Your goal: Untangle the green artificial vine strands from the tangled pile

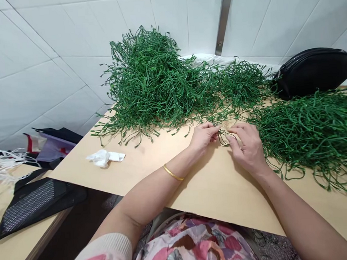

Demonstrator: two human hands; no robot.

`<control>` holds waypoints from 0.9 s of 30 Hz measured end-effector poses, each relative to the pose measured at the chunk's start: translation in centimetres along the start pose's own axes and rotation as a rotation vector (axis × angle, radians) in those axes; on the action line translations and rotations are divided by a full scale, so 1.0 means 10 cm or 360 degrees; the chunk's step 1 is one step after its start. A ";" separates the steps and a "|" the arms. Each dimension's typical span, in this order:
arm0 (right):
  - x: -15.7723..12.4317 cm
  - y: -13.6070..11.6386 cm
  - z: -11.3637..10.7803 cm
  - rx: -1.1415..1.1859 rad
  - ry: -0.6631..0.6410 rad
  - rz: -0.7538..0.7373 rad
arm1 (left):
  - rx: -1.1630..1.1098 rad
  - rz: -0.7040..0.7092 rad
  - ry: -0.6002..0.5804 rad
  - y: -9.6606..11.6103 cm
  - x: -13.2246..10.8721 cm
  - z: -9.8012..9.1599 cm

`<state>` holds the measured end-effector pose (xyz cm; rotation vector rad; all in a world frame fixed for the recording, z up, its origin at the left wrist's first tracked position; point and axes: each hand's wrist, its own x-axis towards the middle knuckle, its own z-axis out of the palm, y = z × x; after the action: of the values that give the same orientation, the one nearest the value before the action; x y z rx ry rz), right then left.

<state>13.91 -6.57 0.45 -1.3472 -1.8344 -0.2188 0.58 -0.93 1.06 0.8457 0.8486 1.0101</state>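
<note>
My left hand [204, 136] is closed, pinching a thin green cord [222, 137] between thumb and fingertips just above the table. Opposite it, my right hand [248, 146] also has thumb and forefinger closed at the cord, which bends in a small loop between the hands. A tall tangled heap of similar green cords [154, 79], many with small knobs at their ends, lies behind my left hand. Beside my right hand spreads another heap of green cords [314, 131], its strands lying more in one direction. Fingers partly hide the held cord.
A black zipped pouch [316, 70] stands at the back right against the tiled wall [170, 14]. Crumpled white tissue [102, 157] lies on the wooden table [170, 166] at left. White cords [6, 167] and a black mesh bag [32, 203] rest on a separate surface further left.
</note>
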 end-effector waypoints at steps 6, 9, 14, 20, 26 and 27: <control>-0.02 0.03 0.09 -0.0079 -0.0150 -0.0009 | -0.0030 -0.0113 -0.0024 -0.01 -0.05 0.04; -0.01 0.04 0.10 -0.0010 -0.0186 0.0006 | -0.0059 -0.0173 -0.0007 -0.01 -0.07 0.06; 0.01 0.02 0.09 0.0147 -0.0215 0.0026 | -0.0051 -0.0184 -0.0094 -0.04 -0.04 0.05; 0.00 0.04 0.10 0.0245 -0.0259 0.0237 | 0.0283 0.0018 -0.0150 -0.06 -0.06 0.06; 0.01 0.00 0.06 0.0384 -0.0291 0.0419 | 0.0640 0.0325 -0.0177 -0.05 -0.07 0.07; 0.01 0.00 0.05 0.0452 -0.0306 0.0484 | 0.0666 0.0344 -0.0192 -0.05 -0.07 0.07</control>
<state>13.61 -6.22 0.18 -1.4572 -1.7070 0.3297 1.20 -1.85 1.04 1.3645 0.8921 0.9700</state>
